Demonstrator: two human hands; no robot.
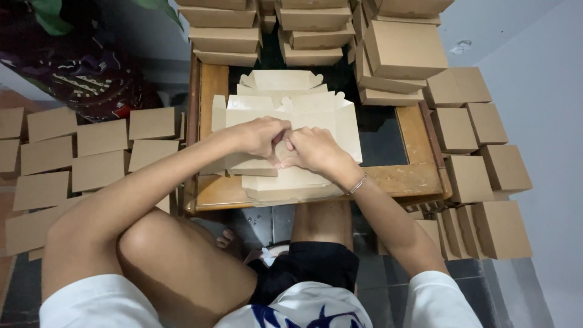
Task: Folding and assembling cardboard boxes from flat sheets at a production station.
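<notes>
Bent knee (182, 261) seen nearest. Unfolded cardboard box blank (291, 112) lain flat on wooden bench (413, 179); near flap pressed by left hand (262, 136) and right hand (313, 149), fingers curled, touching. Folded boxes (480, 158) stacked around.

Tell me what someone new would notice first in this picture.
First, both hands, left hand and right hand, pressed together on a flat cardboard box blank on a small wooden table. Then the folded brown boxes stacked right and behind, and more laid in rows on the floor at left.
</notes>
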